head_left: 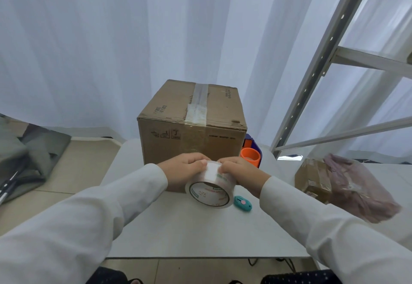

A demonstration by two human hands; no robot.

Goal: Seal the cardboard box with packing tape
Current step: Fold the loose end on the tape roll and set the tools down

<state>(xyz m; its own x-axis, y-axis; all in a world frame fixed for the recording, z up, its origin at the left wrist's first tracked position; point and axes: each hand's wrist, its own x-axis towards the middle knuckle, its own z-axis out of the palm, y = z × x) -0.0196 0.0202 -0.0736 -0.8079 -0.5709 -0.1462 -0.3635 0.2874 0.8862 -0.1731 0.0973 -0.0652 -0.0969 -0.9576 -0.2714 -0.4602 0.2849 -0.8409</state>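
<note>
A brown cardboard box stands on the white table, its top flaps closed with a strip of clear tape along the centre seam. In front of the box I hold a roll of clear packing tape upright. My left hand grips the roll's top left. My right hand grips its top right. The fingertips of both hands meet on the roll's outer surface.
A teal box cutter lies on the table right of the roll. An orange tape dispenser sits beside the box's right side. To the right are a small cardboard parcel, a pink plastic bag and a metal shelf frame.
</note>
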